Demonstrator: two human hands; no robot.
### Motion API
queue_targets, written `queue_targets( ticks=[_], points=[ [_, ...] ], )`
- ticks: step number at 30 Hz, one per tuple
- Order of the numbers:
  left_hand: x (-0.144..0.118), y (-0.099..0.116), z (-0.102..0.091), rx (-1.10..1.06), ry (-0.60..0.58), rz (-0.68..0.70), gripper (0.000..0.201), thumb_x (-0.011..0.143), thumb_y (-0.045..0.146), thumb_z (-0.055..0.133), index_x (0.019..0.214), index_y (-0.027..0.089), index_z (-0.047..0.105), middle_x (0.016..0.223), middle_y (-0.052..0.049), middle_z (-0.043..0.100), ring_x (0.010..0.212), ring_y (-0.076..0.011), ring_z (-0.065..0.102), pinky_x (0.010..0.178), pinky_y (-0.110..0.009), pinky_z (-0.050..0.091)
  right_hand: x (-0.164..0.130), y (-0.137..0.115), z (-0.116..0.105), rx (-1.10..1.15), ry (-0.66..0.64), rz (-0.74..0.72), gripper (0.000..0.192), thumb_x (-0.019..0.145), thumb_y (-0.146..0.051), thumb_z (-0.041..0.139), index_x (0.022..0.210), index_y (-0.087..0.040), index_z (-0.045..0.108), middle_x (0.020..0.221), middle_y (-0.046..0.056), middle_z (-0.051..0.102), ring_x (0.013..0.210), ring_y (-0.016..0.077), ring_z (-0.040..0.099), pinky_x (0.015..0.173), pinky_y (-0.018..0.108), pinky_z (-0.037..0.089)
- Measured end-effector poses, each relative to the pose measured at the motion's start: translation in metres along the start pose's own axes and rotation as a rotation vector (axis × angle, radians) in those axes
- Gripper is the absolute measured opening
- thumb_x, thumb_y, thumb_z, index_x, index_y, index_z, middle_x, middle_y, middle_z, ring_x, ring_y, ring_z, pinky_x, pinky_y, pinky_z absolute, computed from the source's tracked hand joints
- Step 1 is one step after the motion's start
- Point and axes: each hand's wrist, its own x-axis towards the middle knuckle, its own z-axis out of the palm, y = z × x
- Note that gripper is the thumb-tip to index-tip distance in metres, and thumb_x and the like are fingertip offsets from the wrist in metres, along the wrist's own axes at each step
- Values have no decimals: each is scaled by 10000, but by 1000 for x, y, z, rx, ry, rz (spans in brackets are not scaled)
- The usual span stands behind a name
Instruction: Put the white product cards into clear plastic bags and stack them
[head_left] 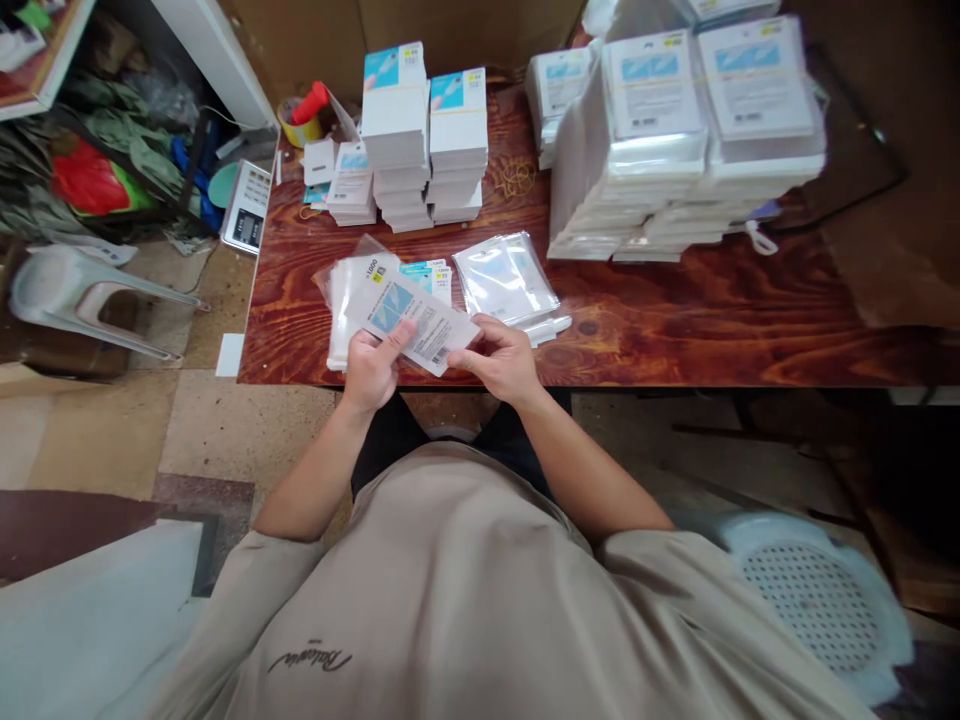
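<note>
Both my hands hold one printed packaging card, tilted above the table's front edge; a clear plastic sleeve seems to be around it. My left hand pinches its lower left side, thumb on top. At its right end, my right hand grips the corner between thumb and fingers. Beneath the card, to the left, lies a pile of clear plastic sleeves. Several blue and white cards show behind it. To the right of my right hand is a small pile of sleeved cards.
Stacks of cards stand at the back of the wooden table. Tall bundles of sleeved cards fill the back right. Rubber bands lie between them. A tape roll sits back left; a plastic stool is at right.
</note>
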Motion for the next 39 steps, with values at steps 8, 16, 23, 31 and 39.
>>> queue_targets(
  ticks=[8,16,23,31,39],
  points=[
    [3,2,-8,400,-228,-102,447,770,524,847,993,147,754,941,-100,770,807,-237,737,739,-362,623,7,-6,2,-124,88,30,524,792,-446,811,1219,-225,604,960,15,661,788,153,592,708,304,486],
    [65,26,-76,1366,364,231,453,724,472,848,999,166,659,1030,-150,665,1086,-338,624,1063,-516,438,39,15,-52,-965,449,191,361,839,-282,654,1170,-141,627,976,126,688,1002,304,604,955,500,452],
    [86,33,-109,1265,271,-88,330,687,408,838,799,183,624,769,-37,657,626,-167,559,655,-303,423,34,0,-23,-1110,60,-106,340,971,-392,581,1165,-135,692,1175,180,688,1133,320,567,1013,465,427],
    [73,57,-105,1454,181,83,256,855,406,676,736,189,741,680,-91,677,688,-254,630,717,-348,436,47,-32,26,-1331,-716,-231,290,913,-334,715,1018,-67,757,1116,175,725,1071,337,621,859,408,477],
    [65,42,-77,475,360,79,197,885,349,706,871,152,710,847,-114,741,687,-196,720,665,-323,589,36,-51,31,-1429,-839,-244,347,995,-78,379,1076,-74,716,1034,186,747,938,327,723,699,385,434]
  ],
)
